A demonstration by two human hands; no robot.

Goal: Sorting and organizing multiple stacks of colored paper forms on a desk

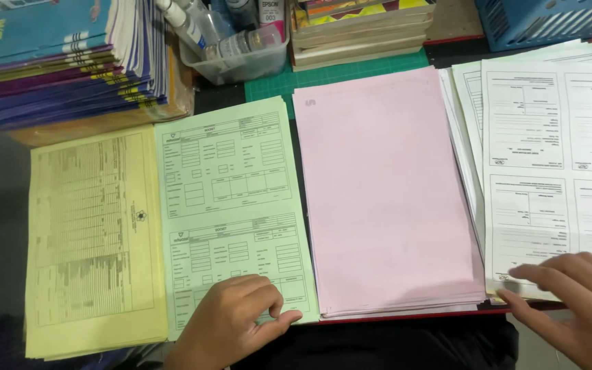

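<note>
Two hands, flat green sheets, white forms

left hand on green forms, right hand perhaps lifting white forms

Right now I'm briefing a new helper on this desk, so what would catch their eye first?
Four paper piles lie side by side: yellow sheets far left, green forms next, a blank pink stack in the middle, white forms at right. The left hand rests on the green pile's lower edge; the right hand touches the white pile's bottom corner.
</note>
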